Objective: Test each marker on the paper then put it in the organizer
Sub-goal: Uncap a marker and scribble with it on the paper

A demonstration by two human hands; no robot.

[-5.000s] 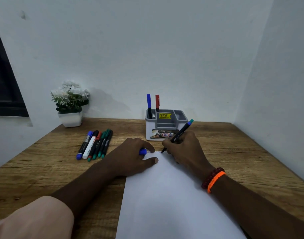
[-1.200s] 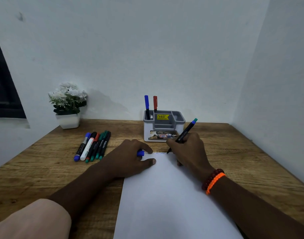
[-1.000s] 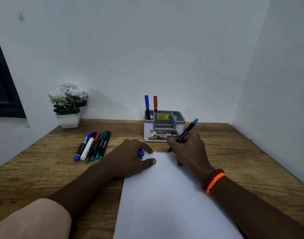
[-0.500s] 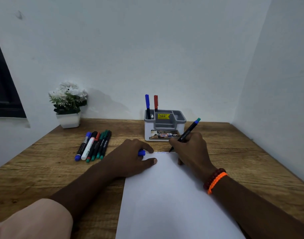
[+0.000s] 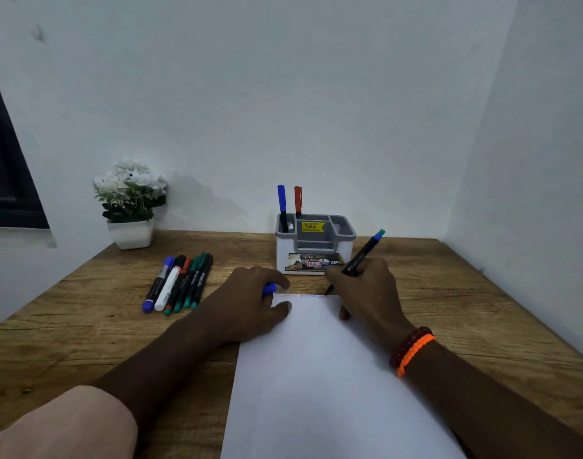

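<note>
My right hand (image 5: pixel 363 289) pinches the marker (image 5: pixel 356 261), tip on the paper (image 5: pixel 316 376) at its far edge, long axis tilting up-right. My left hand (image 5: pixel 250 299) grips the blue cap (image 5: pixel 269 288). The organizer (image 5: pixel 315 250) sits just beyond, toward the counter's far edge, nearest my right hand.

A brown wood-grain table (image 5: pixel 85 326) fills the lower half of the frame. On it, at lower centre, lies a white sheet of paper (image 5: pixel 316 376); at centre left, a row of six markers (image 5: pixel 179 283); at upper centre, a grey-and-white plastic organizer (image 5: pixel 315 250); at upper left, a white potted flower plant (image 5: pixel 130 207).
</note>
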